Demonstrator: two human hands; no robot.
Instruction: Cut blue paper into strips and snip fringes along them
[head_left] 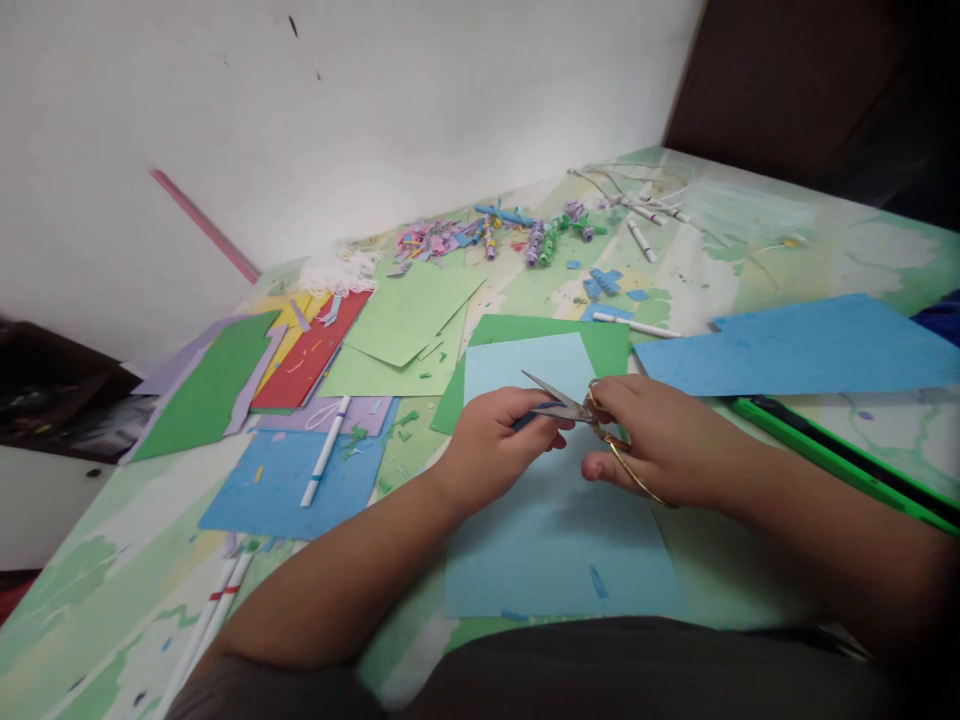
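Observation:
My right hand (671,440) has its fingers in the gold handles of a pair of scissors (622,460), whose blades stand apart and point left. Between thumb and fingers, my left hand (491,445) pinches a small dark blue piece (531,415), apparently paper or foam. The lower blade lies at the piece's right end; whether it is cutting into it I cannot tell. Both hands hover over a light blue sheet (555,560), on which a few blue scraps (598,582) lie. A green sheet (609,348) shows from under its far end.
Blue sheets (810,345) and a bright green case (847,460) lie to the right. Left are a blue sheet (255,485) with a white marker (325,455), a red sheet (315,350) and light green sheets (405,310). Coloured scraps (435,238) and curled paper pieces (547,240) lie near the wall.

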